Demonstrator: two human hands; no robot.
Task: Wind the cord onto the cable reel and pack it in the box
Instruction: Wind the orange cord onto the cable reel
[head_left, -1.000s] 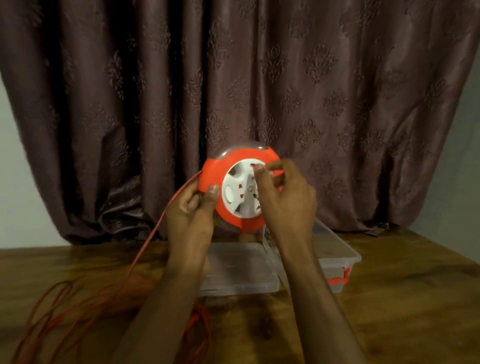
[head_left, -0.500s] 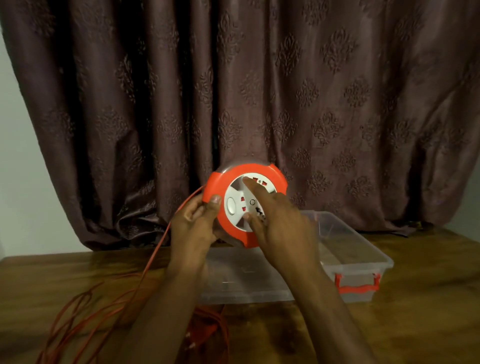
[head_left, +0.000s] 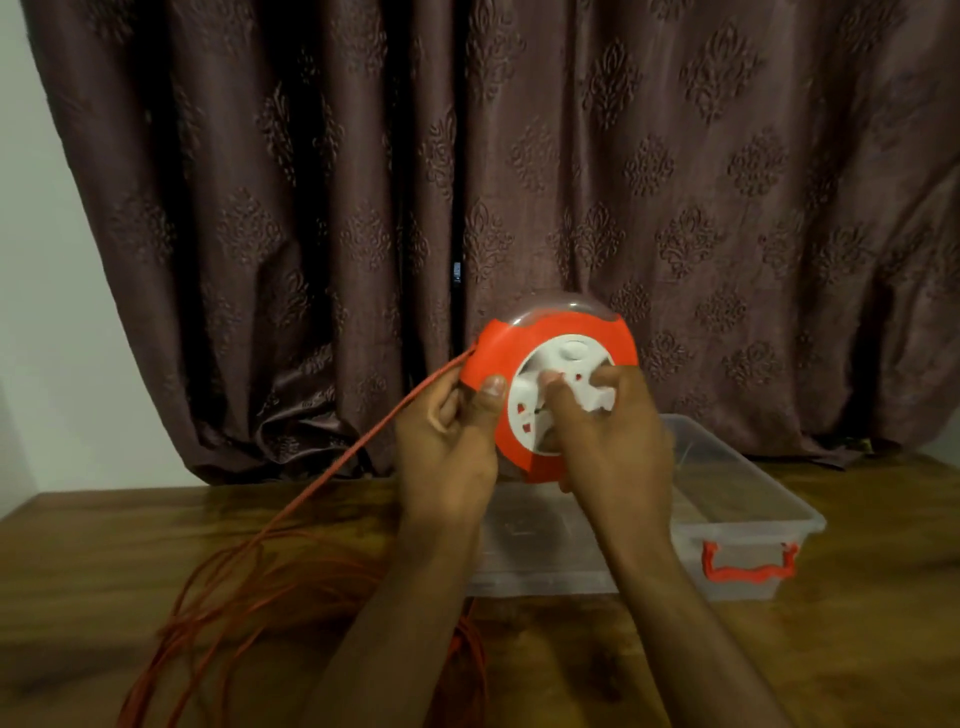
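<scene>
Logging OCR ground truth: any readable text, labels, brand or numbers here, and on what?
None readable.
Cable reel: white hub shows only red socket slots, marks too blurred to read.
Clear box: no label visible.
Curtain: pattern only, no text.

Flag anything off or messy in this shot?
Only the cord: most of it lies in loose orange loops on the table, one strand running up to the cable reel. The left hand grips the reel's rim, the right hand its white hub. The clear box sits open, nothing visible inside.
</scene>
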